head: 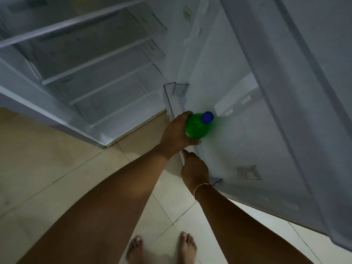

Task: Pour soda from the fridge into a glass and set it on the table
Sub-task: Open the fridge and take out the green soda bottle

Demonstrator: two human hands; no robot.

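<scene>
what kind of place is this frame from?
Most likely a home kitchen. A fridge stands open, its bare shelves on view, with a green soda bottle in the door bin, gripped by the left hand. The tiled floor and bare feet suggest a home.
</scene>
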